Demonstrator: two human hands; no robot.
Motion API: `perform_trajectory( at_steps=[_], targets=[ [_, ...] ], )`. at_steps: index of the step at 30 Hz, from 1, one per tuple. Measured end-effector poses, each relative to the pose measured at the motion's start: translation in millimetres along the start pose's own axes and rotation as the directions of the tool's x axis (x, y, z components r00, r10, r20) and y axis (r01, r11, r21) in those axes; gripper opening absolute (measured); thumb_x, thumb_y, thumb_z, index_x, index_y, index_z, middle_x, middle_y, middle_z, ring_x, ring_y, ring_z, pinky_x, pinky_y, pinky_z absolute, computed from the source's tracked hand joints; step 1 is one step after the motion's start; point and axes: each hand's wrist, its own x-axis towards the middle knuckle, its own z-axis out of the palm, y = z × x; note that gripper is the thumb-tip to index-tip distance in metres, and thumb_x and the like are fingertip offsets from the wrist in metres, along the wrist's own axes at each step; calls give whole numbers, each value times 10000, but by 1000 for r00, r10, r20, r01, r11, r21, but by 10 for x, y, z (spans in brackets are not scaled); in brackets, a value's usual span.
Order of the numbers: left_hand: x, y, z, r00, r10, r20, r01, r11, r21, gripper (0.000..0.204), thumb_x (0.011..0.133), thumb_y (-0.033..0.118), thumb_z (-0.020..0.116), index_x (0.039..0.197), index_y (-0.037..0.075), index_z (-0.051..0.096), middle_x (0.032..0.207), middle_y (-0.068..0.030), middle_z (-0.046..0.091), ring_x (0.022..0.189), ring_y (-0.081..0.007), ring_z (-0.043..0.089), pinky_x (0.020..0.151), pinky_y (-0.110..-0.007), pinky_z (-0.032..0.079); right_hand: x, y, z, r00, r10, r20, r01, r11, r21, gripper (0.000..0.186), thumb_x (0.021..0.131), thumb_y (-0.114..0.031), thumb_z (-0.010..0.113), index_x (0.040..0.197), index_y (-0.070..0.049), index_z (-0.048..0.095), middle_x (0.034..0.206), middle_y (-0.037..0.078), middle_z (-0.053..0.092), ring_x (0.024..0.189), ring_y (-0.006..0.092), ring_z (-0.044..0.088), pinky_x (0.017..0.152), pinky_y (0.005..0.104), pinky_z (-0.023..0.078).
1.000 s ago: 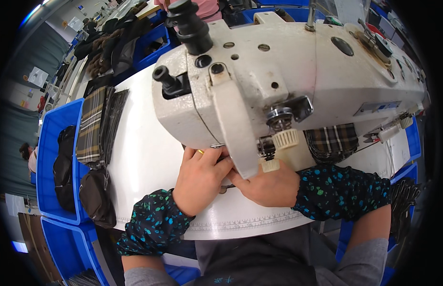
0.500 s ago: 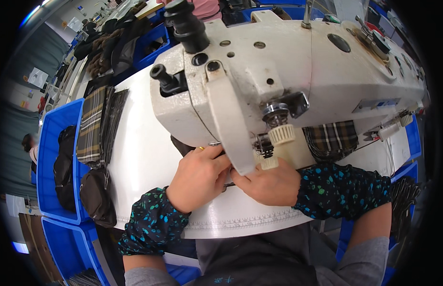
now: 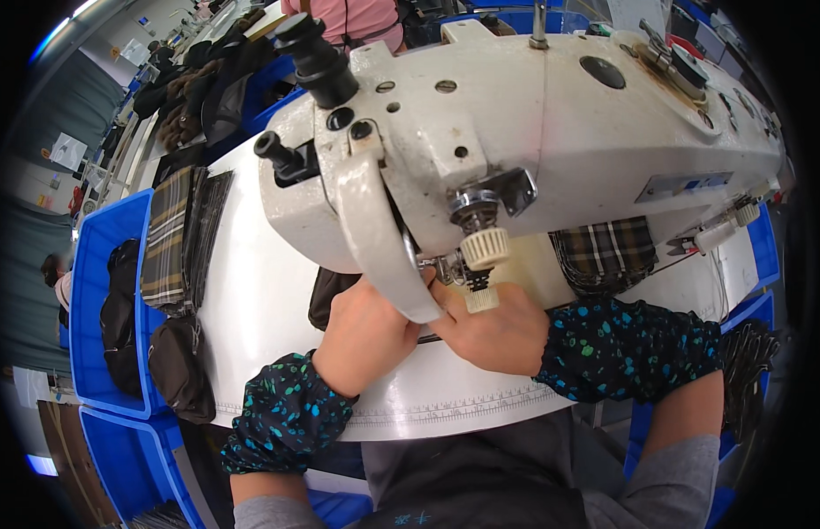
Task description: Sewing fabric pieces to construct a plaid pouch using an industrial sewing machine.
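Observation:
A white sewing machine [image 3: 410, 159] spans the view above my hands. My left hand [image 3: 366, 331] is bent and closed at the sewing area, pressing on a dark brown cloth piece [image 3: 329, 298] whose edge shows beside it. Close by, my right hand [image 3: 498, 331] has its fingers curled together on the same dark work. The fingertips of both hands meet behind the machine's curved white lever [image 3: 383, 238], which hides them, the needle and most of the cloth.
Folded plaid cloth [image 3: 604, 254] lies under the machine arm. Another plaid stack [image 3: 172, 238] and a dark brown pouch [image 3: 180, 366] sit at the table's left edge. Blue bins [image 3: 92, 326] stand beside the white table [image 3: 251, 291]. A person in pink [image 3: 366, 19] is beyond.
The machine sits slightly farther left in the view. More of the dark cloth shows left of my left hand. Both hands stay close together at the sewing area.

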Motion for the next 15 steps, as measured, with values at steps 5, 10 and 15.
perform_trajectory(
  at_steps=[5,10,15],
  targets=[
    [6,-48,16,998,-5,-62,2,998,-56,210,800,8,693,1007,31,715,890,-136,664,755,-347,651,656,-405,535,5,23,18,999,-8,-54,10,999,38,197,783,-138,637,957,-48,651,598,40,572,518,208,624,438,351,461],
    [-28,-92,-41,999,30,-31,-31,999,-9,186,787,29,728,972,44,727,870,-112,675,762,-323,661,639,-395,535,29,-2,-93,995,-101,-6,102,993,62,201,781,-132,644,944,-15,637,776,63,625,553,211,633,461,333,485],
    [-15,-26,-43,996,74,-41,-71,995,66,203,794,37,728,996,57,740,898,-102,685,751,-322,668,638,-395,539,59,1,-68,993,-116,-23,117,992,36,152,775,-127,647,884,-22,632,750,51,617,535,199,619,436,323,467]
  ],
)
